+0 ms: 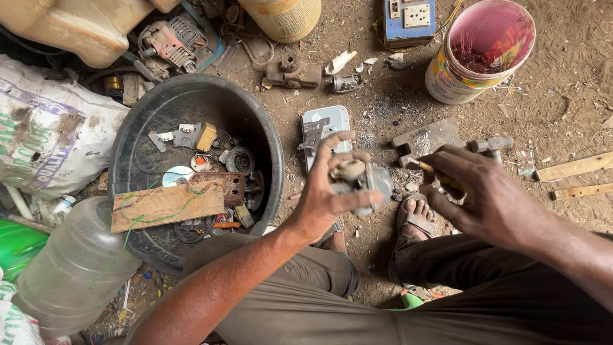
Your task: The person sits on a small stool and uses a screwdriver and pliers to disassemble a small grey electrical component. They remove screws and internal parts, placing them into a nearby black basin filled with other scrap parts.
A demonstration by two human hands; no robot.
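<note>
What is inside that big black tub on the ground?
The black tub holds scrap: a wooden board strung with green wire, a shiny disc, small metal and plastic parts. The board and the person's knee cover whatever lies beneath.

The person wears olive-brown trousers (306,300), the cloth creased over both legs and dusty in places. Both forearms are bare, with no sleeves, watch or bracelet showing, and the left hand (325,191) and right hand (485,198) are ungloved. One foot wears an open sandal (416,219) with a grey-brown strap across the toes.
</note>
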